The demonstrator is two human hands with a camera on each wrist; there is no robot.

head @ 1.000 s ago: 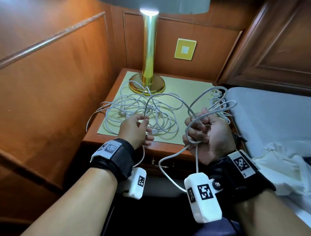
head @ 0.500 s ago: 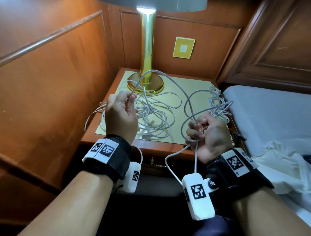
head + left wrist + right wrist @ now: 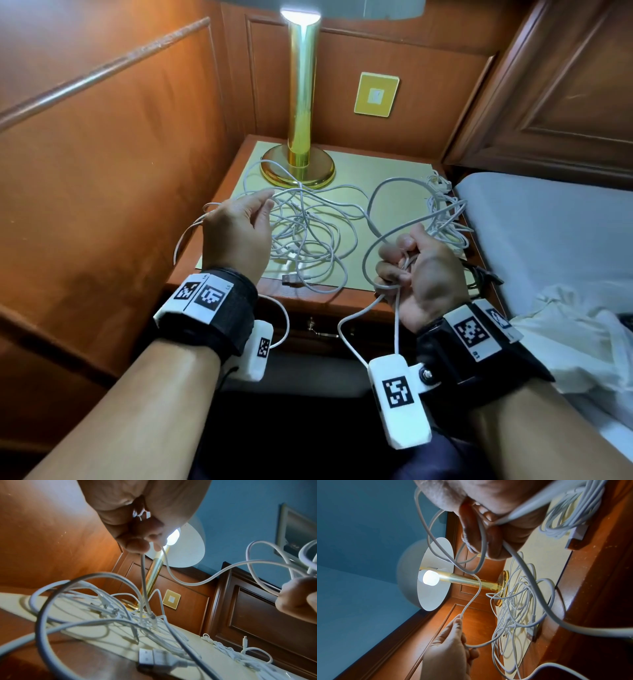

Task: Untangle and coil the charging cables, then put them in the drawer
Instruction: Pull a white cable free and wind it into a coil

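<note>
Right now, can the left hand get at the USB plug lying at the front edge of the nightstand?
Probably yes. The USB plug lies exposed just beside the left hand, nothing covering it, but that hand is pinching a white cable and must drop it first.

No readable text; only coded square markers on the wrist bands (image 3: 471,330).

The head camera looks down from above at the counter (image 3: 394,178). Both wrist cameras sit low, looking up at the lamp (image 3: 154,574).
</note>
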